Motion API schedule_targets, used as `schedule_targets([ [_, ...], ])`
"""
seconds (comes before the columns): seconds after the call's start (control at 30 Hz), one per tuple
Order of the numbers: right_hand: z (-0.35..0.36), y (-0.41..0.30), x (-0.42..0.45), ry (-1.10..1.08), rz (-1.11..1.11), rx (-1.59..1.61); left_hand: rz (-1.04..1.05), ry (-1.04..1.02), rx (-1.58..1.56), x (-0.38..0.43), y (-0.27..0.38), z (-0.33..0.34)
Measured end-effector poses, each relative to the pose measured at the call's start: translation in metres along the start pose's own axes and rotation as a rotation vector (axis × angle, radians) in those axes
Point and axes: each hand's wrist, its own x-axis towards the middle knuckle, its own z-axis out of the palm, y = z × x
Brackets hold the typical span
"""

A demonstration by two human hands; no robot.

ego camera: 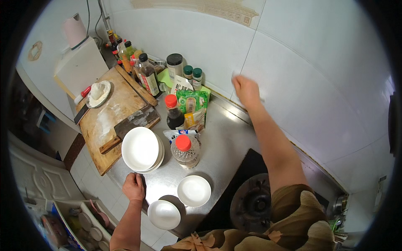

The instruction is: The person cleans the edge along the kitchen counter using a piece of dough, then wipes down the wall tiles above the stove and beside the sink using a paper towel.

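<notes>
My right hand [246,91] is raised against the white tiled wall [289,88], its fingers curled and blurred. Pale slivers show at its edges, but I cannot make out whether it holds something thin. At the counter's front left edge rests my left hand [133,187], fingers curled in, just below a stack of white bowls [140,149]. Two more white bowls stand to its right: one bowl [194,191] on the steel counter [226,125], another bowl [164,215] near the front edge. Behind them stands a clear jar with a red lid [184,152].
A cleaver [135,120] lies on the wooden cutting board [103,125], with a dish of white dough-like food [100,94] farther back. Sauce bottles [147,75], a red-capped bottle [174,114] and seasoning packets [193,102] crowd the wall side. A gas burner [254,200] lies at right.
</notes>
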Motion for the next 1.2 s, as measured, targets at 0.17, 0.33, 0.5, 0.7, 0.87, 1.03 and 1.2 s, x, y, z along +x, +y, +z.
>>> schedule_targets([
  [0.17, -0.054, 0.018, -0.074, -0.028, 0.517, 0.188, 0.048, 0.009, -0.041, 0.001, 0.006, 0.002],
  [0.33, -0.187, 0.017, -0.069, 0.63, 0.793, 1.205, 0.013, 0.002, -0.052, 0.001, 0.001, 0.004],
  [0.5, -0.338, 0.009, -0.039, 1.065, 0.308, 1.164, 0.031, 0.032, -0.044, -0.001, -0.006, 0.002],
  [0.7, -0.321, -0.023, 0.046, 0.864, 0.296, 0.346, 0.04, 0.002, -0.025, 0.001, 0.002, 0.002],
  [0.87, -0.246, -0.043, 0.102, 0.292, 0.608, 0.513, 0.069, 0.035, -0.018, -0.001, -0.002, -0.001],
  [1.03, -0.193, -0.056, 0.147, 0.142, 0.446, 0.341, 0.053, 0.04, -0.053, -0.001, 0.001, 0.004],
  [1.2, -0.178, -0.068, 0.138, 0.074, 0.33, -0.076, 0.058, 0.024, -0.055, -0.002, -0.002, 0.001],
])
